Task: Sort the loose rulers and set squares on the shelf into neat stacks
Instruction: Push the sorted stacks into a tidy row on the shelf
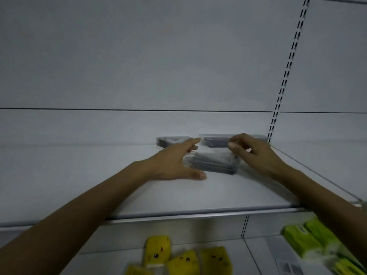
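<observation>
Your white shelf (89, 185) carries three clear-wrapped piles: a ruler stack (214, 164) near its middle, a set-square stack (170, 141) against the back wall, a second ruler pile (216, 141) just beside that.

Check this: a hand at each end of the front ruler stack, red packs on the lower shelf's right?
No: the head view shows those packs are green, not red. The left hand and right hand do flank the front ruler stack.
</observation>
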{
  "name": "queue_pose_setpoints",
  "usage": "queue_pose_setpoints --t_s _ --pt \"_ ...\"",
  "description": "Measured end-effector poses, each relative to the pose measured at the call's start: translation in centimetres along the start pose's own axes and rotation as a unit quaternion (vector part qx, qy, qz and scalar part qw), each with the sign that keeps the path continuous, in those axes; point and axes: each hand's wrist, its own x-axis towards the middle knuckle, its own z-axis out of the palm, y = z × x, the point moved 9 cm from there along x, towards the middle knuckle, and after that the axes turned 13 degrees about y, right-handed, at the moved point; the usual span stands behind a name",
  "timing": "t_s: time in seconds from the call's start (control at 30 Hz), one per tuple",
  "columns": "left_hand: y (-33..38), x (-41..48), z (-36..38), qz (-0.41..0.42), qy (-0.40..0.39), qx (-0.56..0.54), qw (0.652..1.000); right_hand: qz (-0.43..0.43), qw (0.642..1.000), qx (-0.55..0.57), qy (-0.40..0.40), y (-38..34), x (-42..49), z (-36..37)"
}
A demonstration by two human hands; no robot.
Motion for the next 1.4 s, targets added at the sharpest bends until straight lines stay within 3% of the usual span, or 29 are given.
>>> queue_pose_setpoints --t_s 0.13,0.23,0.4,0.5,0.6,0.67,0.8,1.17,1.27,1.4 --pt "2.0 1.2 1.2 0.046 0.01 0.05 0.998 0.018 0.997 0.011 -0.075 1.8 -1.8 1.4" --pt "2.3 1.3 1.0 0.092 0.076 0.09 0.989 0.009 0.998 0.009 -0.066 1.7 -1.6 1.8" --pt "1.5 0.6 -0.4 0.078 0.122 0.084 0.986 0.015 0.998 0.025 -0.057 1.6 -1.5 1.9" --pt "1.6 0.4 -0.3 0.063 0.119 0.067 0.989 -0.002 1.0 0.02 0.023 1.2 -1.2 0.2" --pt "1.7 0.4 -0.1 0.053 0.112 0.086 0.989 0.046 0.992 0.009 0.117 2.6 -1.2 -2.3" --pt "1.7 0.7 0.5 0.051 0.092 0.111 0.988 0.072 0.994 -0.021 0.077 3.0 -1.2 -1.7" --pt "2.6 1.1 1.4 0.09 0.073 0.145 0.983 0.037 0.999 -0.031 0.001 2.0 -1.2 0.4" --pt "2.2 0.9 1.1 0.083 0.089 0.12 0.985 0.056 0.998 -0.005 -0.006 1.9 -1.5 0.2" --pt "2.1 0.9 1.2 0.08 0.088 0.117 0.986 0.028 1.0 -0.013 -0.002 1.5 -1.3 0.3" --pt "1.3 0.7 1.1 0.04 0.072 0.08 0.993 0.027 1.0 -0.003 0.008 1.7 -1.6 0.1"
